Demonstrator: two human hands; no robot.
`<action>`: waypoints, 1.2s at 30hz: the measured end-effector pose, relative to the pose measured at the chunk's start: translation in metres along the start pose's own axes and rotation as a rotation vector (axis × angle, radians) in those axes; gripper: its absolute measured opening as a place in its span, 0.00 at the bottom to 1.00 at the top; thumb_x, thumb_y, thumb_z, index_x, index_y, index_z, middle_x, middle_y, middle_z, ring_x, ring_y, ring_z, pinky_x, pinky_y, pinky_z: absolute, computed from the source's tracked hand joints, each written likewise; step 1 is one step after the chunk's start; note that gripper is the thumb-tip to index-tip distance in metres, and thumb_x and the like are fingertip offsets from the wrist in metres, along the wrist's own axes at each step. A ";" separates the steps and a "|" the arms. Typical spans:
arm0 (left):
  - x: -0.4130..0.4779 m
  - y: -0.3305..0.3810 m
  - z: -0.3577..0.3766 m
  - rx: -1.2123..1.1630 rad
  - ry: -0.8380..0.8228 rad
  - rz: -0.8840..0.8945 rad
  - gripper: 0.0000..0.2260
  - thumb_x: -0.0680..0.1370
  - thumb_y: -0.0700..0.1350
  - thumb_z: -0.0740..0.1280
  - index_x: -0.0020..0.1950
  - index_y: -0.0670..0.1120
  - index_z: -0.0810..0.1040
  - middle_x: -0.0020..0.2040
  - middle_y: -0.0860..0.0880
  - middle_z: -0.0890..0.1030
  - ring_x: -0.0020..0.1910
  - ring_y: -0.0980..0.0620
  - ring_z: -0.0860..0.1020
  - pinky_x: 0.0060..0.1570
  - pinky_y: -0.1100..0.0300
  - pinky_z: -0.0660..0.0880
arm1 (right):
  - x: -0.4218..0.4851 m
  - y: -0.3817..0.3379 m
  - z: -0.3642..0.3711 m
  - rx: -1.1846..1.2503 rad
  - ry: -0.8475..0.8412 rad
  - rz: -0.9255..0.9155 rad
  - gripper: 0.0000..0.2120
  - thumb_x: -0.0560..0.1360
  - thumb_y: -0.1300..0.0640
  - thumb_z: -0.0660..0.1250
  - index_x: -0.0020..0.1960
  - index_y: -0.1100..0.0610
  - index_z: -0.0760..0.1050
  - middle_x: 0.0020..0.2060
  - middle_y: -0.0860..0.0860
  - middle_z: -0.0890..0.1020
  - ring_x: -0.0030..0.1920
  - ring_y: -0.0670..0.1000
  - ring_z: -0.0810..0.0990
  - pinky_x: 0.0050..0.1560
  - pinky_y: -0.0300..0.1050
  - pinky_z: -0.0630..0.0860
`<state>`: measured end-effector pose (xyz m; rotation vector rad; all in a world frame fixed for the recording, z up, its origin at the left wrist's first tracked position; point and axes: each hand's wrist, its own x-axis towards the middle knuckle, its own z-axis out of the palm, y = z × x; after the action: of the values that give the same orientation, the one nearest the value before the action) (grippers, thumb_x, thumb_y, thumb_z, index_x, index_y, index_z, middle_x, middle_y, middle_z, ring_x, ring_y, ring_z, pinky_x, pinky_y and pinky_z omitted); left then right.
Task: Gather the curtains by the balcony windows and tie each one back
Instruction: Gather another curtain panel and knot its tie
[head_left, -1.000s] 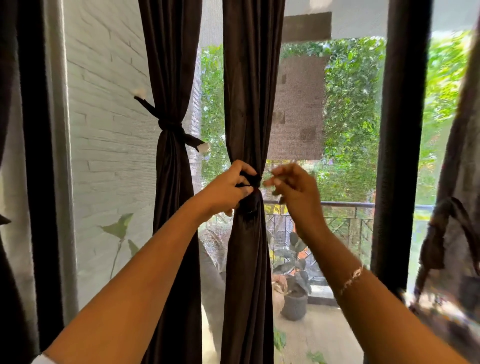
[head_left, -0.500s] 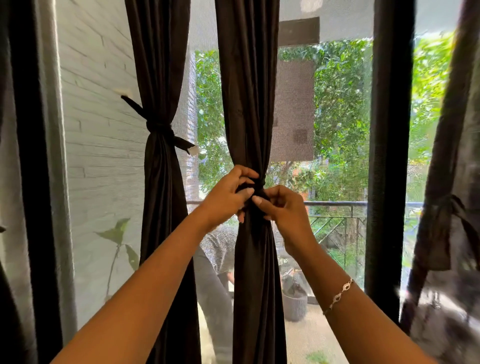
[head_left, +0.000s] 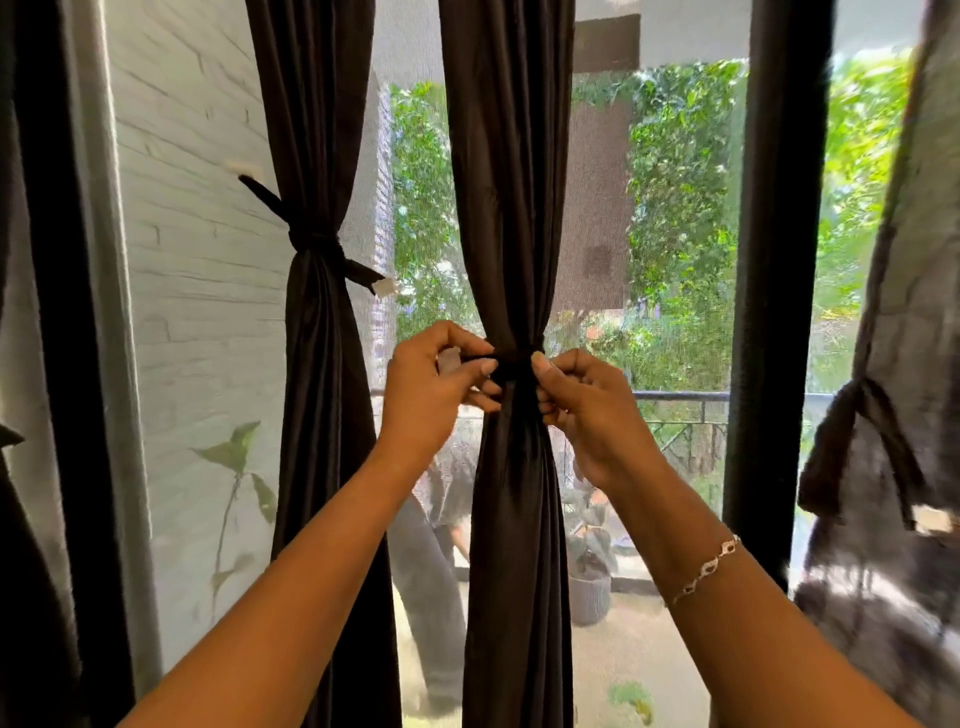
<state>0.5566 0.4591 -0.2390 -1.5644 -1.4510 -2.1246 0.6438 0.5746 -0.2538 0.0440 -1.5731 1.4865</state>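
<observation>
Both forearms raised from the lower corners, angled inward, meeting at the cinched waist of the middle curtain (head_left: 511, 208); wrists roughly level, a thin chain bracelet (head_left: 701, 569) on the right one. Straight ahead, tall glass with a black window frame (head_left: 779, 260). Beyond the glass, a white brick wall (head_left: 197, 260) on the left, a dark balcony railing (head_left: 675, 396), thick green foliage (head_left: 675, 208), a grey potted plant (head_left: 589, 571) on the balcony floor and part of a person (head_left: 436, 519) outside, mostly hidden behind the drape. Left curtain (head_left: 322, 389) already gathered, bound by its own dark tie (head_left: 311, 244) with a pale tab at the loose end. Right curtain (head_left: 909, 312) at the frame's edge, blurred, a dark knotted tie hanging at its side. Dark tie band (head_left: 511, 358) wrapped tight round the middle curtain at hand height, between the two hands. Left hand (head_left: 441, 379) just left of the drape, fingers curled, thumb and forefinger pinching the band's left end with something pale behind the fingers. Right hand (head_left: 587, 410) against the drape's right edge, thumb tip on the band, other fingers folded in, seemingly gripping the band's other end, though blur and dark cloth hide the exact hold.
</observation>
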 end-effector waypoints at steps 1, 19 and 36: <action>0.001 0.002 0.000 -0.008 0.006 -0.011 0.10 0.73 0.26 0.63 0.40 0.40 0.73 0.32 0.43 0.74 0.24 0.56 0.77 0.29 0.58 0.79 | 0.000 -0.001 -0.002 0.025 0.002 0.006 0.12 0.74 0.61 0.66 0.33 0.57 0.69 0.21 0.46 0.73 0.24 0.44 0.70 0.29 0.37 0.67; -0.065 -0.075 0.028 0.781 -0.497 -0.309 0.17 0.77 0.53 0.64 0.58 0.42 0.76 0.52 0.41 0.81 0.51 0.44 0.79 0.50 0.52 0.75 | -0.019 0.017 -0.024 -0.173 -0.005 0.272 0.24 0.72 0.46 0.68 0.62 0.56 0.67 0.44 0.49 0.78 0.33 0.45 0.76 0.30 0.37 0.72; -0.057 -0.053 0.015 1.113 0.013 0.111 0.26 0.73 0.61 0.65 0.62 0.44 0.69 0.55 0.46 0.76 0.55 0.48 0.75 0.48 0.59 0.70 | -0.020 0.037 -0.011 -0.663 -0.017 -0.030 0.20 0.71 0.43 0.68 0.56 0.55 0.76 0.49 0.52 0.81 0.50 0.52 0.80 0.53 0.51 0.77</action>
<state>0.5615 0.4755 -0.3167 -1.0936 -1.9294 -0.8791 0.6399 0.5817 -0.2962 -0.2992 -1.9944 0.8829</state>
